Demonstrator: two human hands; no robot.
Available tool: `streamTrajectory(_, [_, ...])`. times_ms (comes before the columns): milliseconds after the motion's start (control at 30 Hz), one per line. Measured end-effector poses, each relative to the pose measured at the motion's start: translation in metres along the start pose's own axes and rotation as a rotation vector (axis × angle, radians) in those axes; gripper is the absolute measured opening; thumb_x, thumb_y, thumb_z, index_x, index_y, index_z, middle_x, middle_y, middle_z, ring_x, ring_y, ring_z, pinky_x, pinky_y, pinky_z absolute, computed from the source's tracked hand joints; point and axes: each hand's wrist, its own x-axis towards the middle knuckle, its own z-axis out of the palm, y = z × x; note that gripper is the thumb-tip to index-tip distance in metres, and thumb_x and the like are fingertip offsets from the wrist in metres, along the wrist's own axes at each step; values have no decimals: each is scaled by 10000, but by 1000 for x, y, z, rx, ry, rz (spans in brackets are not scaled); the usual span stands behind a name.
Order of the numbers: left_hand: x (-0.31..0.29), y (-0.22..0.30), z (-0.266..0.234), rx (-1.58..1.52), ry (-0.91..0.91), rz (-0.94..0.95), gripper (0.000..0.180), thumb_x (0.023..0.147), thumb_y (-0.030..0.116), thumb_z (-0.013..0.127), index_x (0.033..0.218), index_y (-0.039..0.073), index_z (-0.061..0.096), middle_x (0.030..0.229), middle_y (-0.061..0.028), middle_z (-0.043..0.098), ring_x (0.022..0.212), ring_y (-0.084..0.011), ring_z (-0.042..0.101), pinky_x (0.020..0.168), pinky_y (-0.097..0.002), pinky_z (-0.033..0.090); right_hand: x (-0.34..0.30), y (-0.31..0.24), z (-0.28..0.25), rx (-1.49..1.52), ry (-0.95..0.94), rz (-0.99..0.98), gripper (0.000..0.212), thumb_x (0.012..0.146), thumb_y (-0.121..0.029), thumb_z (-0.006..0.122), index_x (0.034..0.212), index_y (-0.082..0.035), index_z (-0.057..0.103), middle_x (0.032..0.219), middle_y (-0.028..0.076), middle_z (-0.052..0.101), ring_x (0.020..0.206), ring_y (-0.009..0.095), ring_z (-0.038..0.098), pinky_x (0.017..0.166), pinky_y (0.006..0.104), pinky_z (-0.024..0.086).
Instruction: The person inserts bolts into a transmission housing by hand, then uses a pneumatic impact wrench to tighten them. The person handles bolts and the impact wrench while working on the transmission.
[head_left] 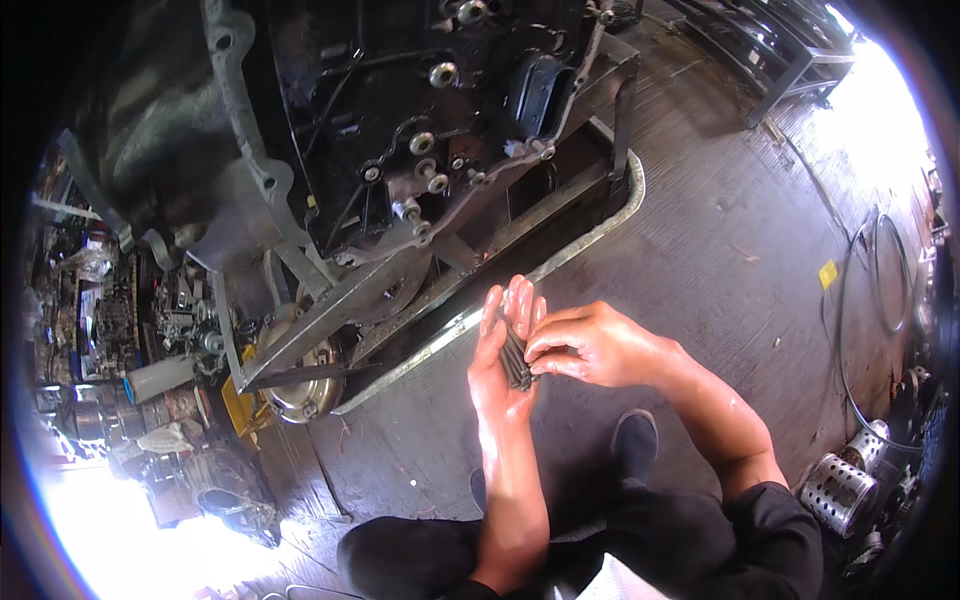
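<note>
A dark, ridged floor [720, 270] is stretching beneath everything, its grain showing streaks and smudges. Over its upper left part, a big metal casing [350, 120] is standing open, its hollow inside looking black and glossy, its scalloped grey edge curving around bolt holes. Below the casing, a shallow tray [638, 185] is running slantwise, its pale metal rim bending smoothly at the corner. A straight, grimy frame bar [325, 315] is crossing over the tray's nearer end. Along the far left, a jumbled heap of machine parts [100, 320] is crowding together, mixing dull grey lumps with rounder shapes. At the lower right, a shiny metal drum [838, 495] is lying on its side, its curved wall dotted with round holes. A smooth, brassy dome [300, 385] is sitting near the frame bar's lower end. In the middle, the left hand [490, 375] is turning its wet-looking palm up and cradling a bundle of bolts [515, 362], its fingers extending beyond them. The right hand [600, 345] is bending its fingers and thumb against the bundle; whether it is gripping one, I cannot tell. The slim, dark metal bolts are lying side by side in the left palm.
</note>
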Motion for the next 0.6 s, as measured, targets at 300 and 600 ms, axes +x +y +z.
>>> streamTrajectory(300, [0,-2,-5,3,146,-62,467,1078,132,429,1517,-7,352,1532,-230,436,1392,-323,487,1192,-477,403,18,-51,-48,337,388,31,50,907,113,659,955,116,671,908,177,691,704,180,712,596,278,581])
streamTrajectory(600, [-2,-9,0,-10,65,-118,429,1086,129,409,1492,-4,375,1492,-237,472,1382,-362,493,1184,-501,413,69,-54,-58,288,603,-333,111,920,142,620,1030,145,641,1020,209,669,767,210,706,627,290,594])
